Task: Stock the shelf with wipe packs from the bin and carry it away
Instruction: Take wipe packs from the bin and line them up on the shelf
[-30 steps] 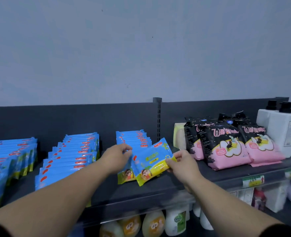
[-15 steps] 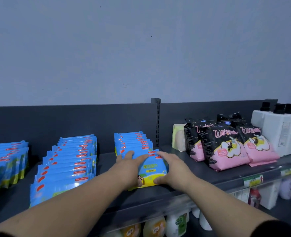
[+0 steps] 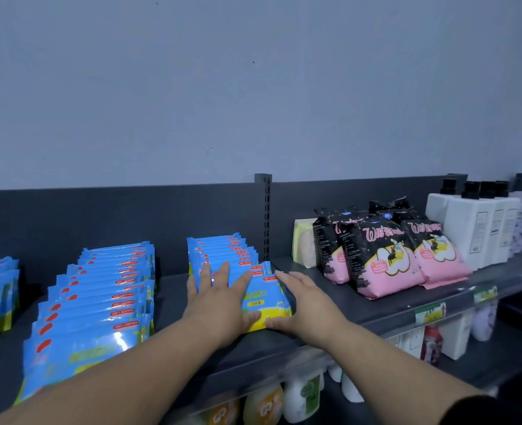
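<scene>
Retail shop aisle. A dark grey metal shelf [image 3: 330, 289] with a slotted steel upright [image 3: 265, 216] carries stock faced in rows: many identical flat blue plastic wipe packs [image 3: 100, 296], black-and-pink printed pouches [image 3: 382, 259] and white square pump bottles with black caps [image 3: 474, 225]. Green-and-white paper price labels [image 3: 430, 312] sit in the shelf's front rail. A lower tier holds rounded soap bottles [image 3: 302, 397]. Behind stands a plain grey wall [image 3: 253, 87].
</scene>
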Tool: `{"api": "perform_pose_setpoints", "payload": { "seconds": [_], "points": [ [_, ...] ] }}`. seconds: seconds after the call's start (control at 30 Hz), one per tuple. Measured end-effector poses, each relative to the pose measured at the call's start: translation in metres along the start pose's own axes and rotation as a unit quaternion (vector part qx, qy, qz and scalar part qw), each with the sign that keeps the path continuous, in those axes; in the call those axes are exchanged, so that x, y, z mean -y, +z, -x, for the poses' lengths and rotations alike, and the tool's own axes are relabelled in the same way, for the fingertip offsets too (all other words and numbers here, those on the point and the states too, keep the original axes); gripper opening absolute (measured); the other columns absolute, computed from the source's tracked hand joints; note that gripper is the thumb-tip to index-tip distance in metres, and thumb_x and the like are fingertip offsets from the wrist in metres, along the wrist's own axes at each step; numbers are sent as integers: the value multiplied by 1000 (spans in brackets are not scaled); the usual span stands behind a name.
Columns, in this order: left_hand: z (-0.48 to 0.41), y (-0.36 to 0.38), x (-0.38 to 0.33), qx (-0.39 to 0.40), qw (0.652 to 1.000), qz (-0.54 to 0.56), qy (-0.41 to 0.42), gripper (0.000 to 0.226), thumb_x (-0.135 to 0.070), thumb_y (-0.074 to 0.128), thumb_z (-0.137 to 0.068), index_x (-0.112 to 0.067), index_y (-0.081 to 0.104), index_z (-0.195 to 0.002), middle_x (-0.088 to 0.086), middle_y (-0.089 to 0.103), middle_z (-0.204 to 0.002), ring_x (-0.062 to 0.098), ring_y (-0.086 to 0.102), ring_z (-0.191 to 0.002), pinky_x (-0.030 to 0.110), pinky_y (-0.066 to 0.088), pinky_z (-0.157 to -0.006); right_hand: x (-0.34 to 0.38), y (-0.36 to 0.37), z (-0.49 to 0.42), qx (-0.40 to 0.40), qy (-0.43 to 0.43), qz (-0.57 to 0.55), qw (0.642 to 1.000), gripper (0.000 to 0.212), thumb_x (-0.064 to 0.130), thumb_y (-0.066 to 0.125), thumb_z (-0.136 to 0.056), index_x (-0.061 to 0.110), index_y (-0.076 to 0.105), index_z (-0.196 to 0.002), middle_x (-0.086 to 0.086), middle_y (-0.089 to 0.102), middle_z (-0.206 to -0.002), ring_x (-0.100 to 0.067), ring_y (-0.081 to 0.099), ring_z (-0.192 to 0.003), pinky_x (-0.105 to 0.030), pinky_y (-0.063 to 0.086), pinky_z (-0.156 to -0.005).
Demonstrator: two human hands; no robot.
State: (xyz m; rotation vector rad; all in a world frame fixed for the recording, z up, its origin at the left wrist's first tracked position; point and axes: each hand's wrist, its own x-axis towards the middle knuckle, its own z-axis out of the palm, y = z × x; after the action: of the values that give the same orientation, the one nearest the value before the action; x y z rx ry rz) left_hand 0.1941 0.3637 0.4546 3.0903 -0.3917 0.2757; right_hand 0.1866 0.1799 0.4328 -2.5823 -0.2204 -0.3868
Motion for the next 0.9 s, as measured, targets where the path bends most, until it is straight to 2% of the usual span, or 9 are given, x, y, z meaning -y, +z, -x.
{"api": "perform_pose_setpoints", "payload": {
  "seconds": [0.17,0.33,0.4,0.47,0.5,0.57,0.7,0.8,0.9],
  "points": [
    [1,2,-20,-35,999,-1,27,74,-68,33,-90,-41,0,-150,2,-5,-160,33,-7,-146,52,-5,-116,-16,-12,17,-36,-5,45,998,89,57,70,-75,39,24,-149,7,20,-156,-14,27,-141,-32,28,-114],
    [4,7,-78,-102,989,3,103,72,-66,30,-91,-38,0,-151,1,-4,-160,27,-5,-147,50,-3,-116,-49,-35,50,-99,-9,115,988,79,57,61,-83,35,25,-149,6,21,-157,-15,25,-142,-32,22,-116],
    [6,16,-108,-119,983,6,139,74,-72,20,-86,-37,10,-151,3,8,-160,28,7,-147,49,4,-116,-69,-43,70,-133,12,137,981,76,60,57,-82,36,27,-148,6,25,-155,-17,29,-140,-37,23,-115],
    [11,20,-141,-106,981,17,159,78,-72,15,-80,-33,36,-145,8,36,-151,32,34,-138,50,23,-112,-91,-53,94,-150,54,136,978,73,60,54,-84,37,26,-148,5,24,-156,-17,25,-141,-40,19,-116],
    [12,26,-158,-125,976,29,174,79,-70,15,-79,-31,42,-142,9,42,-147,33,41,-134,49,28,-110,-103,-58,107,-155,77,136,975,72,59,53,-86,37,25,-148,5,22,-156,-16,23,-142,-40,16,-117],
    [16,36,-195,-107,973,25,201,83,-70,8,-77,-32,34,-146,7,33,-152,31,33,-139,46,21,-114,-130,-69,133,-162,115,140,970,70,57,52,-88,37,25,-148,6,20,-157,-16,21,-143,-42,14,-118],
    [27,57,-264,-102,962,54,246,65,-61,30,-84,-29,49,-138,6,47,-143,30,47,-130,41,28,-112,-183,-91,187,-143,190,152,959,69,59,47,-90,38,20,-149,8,16,-158,-15,18,-144,-43,10,-118],
    [35,80,-305,-79,955,82,272,65,-60,40,-78,-23,60,-128,10,60,-129,31,58,-118,46,43,-100,-218,-103,222,-123,240,146,952,68,61,45,-90,40,18,-149,8,14,-159,-14,13,-145,-42,3,-119],
    [46,109,-348,-45,951,93,291,68,-62,39,-85,-26,41,-143,10,41,-147,30,38,-136,46,29,-111,-259,-107,259,-106,285,133,943,68,60,46,-90,40,18,-149,9,14,-159,-13,13,-145,-43,5,-119]
  ]
}}
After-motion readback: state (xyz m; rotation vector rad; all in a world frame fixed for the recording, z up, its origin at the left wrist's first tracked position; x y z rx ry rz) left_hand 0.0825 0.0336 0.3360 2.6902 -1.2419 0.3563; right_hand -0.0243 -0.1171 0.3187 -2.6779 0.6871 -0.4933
